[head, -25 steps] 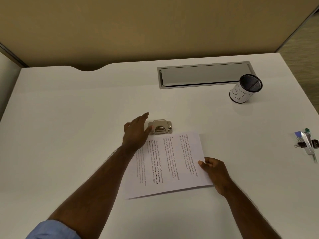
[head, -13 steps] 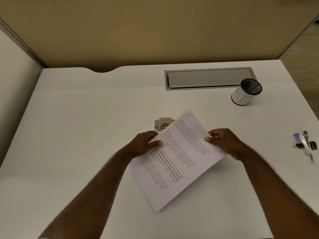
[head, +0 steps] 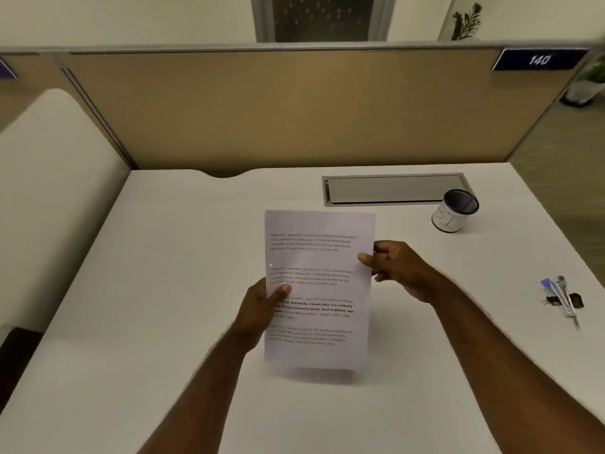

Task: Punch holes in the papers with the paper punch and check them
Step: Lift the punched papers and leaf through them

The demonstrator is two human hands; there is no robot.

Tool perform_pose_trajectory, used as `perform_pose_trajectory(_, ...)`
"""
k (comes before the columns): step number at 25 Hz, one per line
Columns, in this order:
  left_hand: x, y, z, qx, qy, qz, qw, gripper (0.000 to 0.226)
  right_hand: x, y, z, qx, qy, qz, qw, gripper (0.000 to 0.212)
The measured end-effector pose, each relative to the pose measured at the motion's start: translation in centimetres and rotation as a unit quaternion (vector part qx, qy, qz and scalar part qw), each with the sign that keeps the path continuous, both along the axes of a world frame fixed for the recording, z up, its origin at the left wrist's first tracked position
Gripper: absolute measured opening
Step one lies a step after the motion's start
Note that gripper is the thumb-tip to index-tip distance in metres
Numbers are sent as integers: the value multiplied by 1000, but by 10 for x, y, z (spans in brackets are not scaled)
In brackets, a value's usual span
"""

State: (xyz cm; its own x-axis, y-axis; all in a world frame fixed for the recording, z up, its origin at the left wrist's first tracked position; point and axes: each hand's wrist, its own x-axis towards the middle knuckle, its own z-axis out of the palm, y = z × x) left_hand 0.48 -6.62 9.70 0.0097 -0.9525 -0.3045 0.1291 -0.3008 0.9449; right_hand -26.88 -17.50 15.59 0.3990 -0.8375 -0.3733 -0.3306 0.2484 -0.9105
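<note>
The paper was held upright above the worktop, pinched by the left hand and right hand; a careless tug (edges only) could crease it.

Paper sheet body text blurred, unreadable. Left grip fingers hidden behind sheet. Pens and clips at 3 o'clock too small to identify. Desk cut off at bottom edge.
</note>
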Motion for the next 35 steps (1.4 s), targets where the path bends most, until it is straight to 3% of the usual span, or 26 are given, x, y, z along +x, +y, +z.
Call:
perform_pose_trajectory(4,4,11,17,-50,-3,31,998,23,23,77,-28,-50,-16,-97,994,15)
perform_pose_trajectory(7,4,26,20,-84,-13,27,996,22,35,119,-42,-171,43,-181,967,13)
perform_pose_trajectory(10,3,44,9,-75,-53,5,996,19,40,142,-53,-242,116,-191,944,18)
perform_pose_trajectory(15,2,63,-4,-54,-126,-12,990,16,38,151,-66,-254,191,-179,931,18)
perform_pose_trajectory(21,-10,65,0,-62,-144,11,988,17,23,141,-59,-256,150,-189,936,11)
perform_pose_trajectory(35,-25,59,-3,-12,-187,13,982,26,13,135,-73,-224,148,-105,958,30)
